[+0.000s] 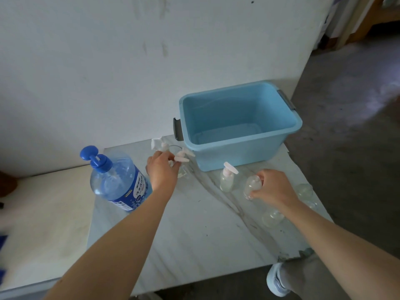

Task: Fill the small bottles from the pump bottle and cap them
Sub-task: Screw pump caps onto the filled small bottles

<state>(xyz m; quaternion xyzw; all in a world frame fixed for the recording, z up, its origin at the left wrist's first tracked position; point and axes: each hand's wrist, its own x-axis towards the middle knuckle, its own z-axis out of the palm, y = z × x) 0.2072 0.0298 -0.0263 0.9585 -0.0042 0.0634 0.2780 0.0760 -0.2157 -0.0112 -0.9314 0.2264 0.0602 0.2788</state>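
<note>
A large blue pump bottle [118, 180] stands at the table's left side. My left hand [161, 169] reaches into a clear glass cup [181, 167] holding several pale pink pump caps [181, 159] and pinches one of them. My right hand [273, 187] grips a small clear bottle [252, 185] with no cap, tilted on the table. Beside it stands a small bottle with a pink pump cap fitted [227, 178]. Two more small clear bottles, one near the front [271, 217] and one at the right edge [305, 190], stand open.
A light blue plastic tub [238, 156] with grey handles sits at the back right of the marble-patterned table [194, 234], with nothing seen inside. A white wall rises behind. My shoe [277, 280] shows below the table's front edge on the grey floor.
</note>
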